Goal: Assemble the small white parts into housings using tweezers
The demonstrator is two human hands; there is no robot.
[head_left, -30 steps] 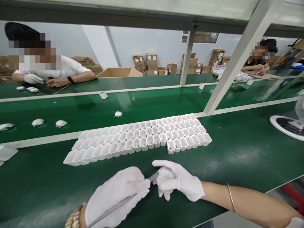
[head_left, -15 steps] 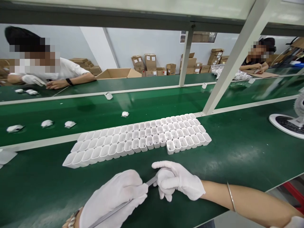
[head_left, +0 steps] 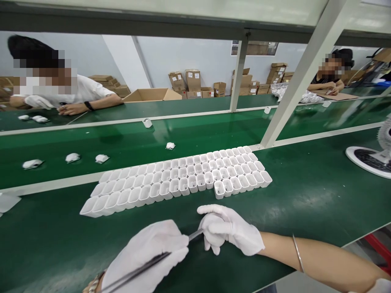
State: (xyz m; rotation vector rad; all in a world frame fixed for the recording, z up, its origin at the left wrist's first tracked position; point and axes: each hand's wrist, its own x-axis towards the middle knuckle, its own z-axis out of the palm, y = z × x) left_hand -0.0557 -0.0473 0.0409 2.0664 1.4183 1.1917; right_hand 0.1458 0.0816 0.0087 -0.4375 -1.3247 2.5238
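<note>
Both my hands wear white gloves and meet low at the table's near edge. My left hand [head_left: 146,256] is closed round long metal tweezers [head_left: 171,250] whose tips point right. My right hand [head_left: 227,232] is curled shut at those tips, holding something I cannot make out, with its forefinger stretched leftward. Just beyond both hands lie rows of small white plastic shells [head_left: 180,177], packed side by side with their openings up, on the green table [head_left: 305,195].
Small white parts [head_left: 72,157] ride the green conveyor belt [head_left: 195,134] behind the shells. A person sits across at the far left [head_left: 67,97], another at the far right [head_left: 328,83]. A white post [head_left: 293,89] rises at right; a fan base [head_left: 368,160] stands at the right edge. Cardboard boxes line the back wall.
The white parts on the conveyor have drifted to the right. My left hand has slid slightly lower and left with the tweezers; my right hand stays curled at their tips.
</note>
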